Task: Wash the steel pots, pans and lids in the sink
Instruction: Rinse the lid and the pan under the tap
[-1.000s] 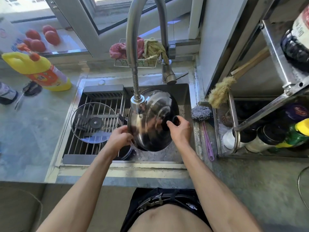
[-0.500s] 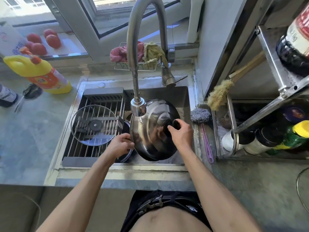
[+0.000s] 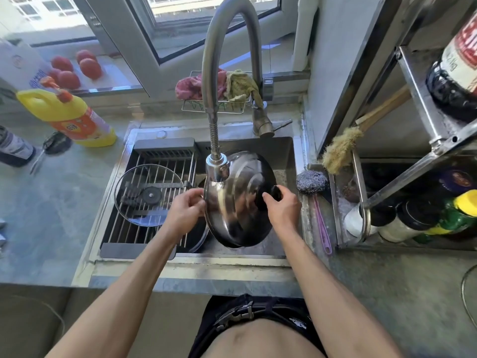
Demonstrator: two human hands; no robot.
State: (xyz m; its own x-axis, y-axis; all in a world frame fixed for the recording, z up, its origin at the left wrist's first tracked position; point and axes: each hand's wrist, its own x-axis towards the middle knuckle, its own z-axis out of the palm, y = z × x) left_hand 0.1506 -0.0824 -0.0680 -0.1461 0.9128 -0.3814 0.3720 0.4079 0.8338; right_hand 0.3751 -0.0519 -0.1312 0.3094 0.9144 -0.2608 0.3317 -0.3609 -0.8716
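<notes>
Head view, looking down into the sink (image 3: 286,151): a domed steel lid (image 3: 238,200) is held tilted at frame centre, just under the faucet head (image 3: 217,167). At centre right the right hand (image 3: 282,206) curls round the black knob (image 3: 276,193), while the left hand (image 3: 186,208) pinches the lid's rim on the opposite side. I judge the lid stiff, fairly light and, if wet, slippery on its polished dome, so the knob and the rim are the sound holds; the rim is thin and could twist out of a loose pinch. Whether water runs cannot be told. Room is tight: the faucet head nearly touches the lid's upper edge, and a drying rack (image 3: 154,202) carrying a glass lid (image 3: 148,195) fills the left half of the basin, just beside the left hand. To the right, a steel scourer (image 3: 311,182) sits on the bench (image 3: 313,228) edge, near the right hand.
</notes>
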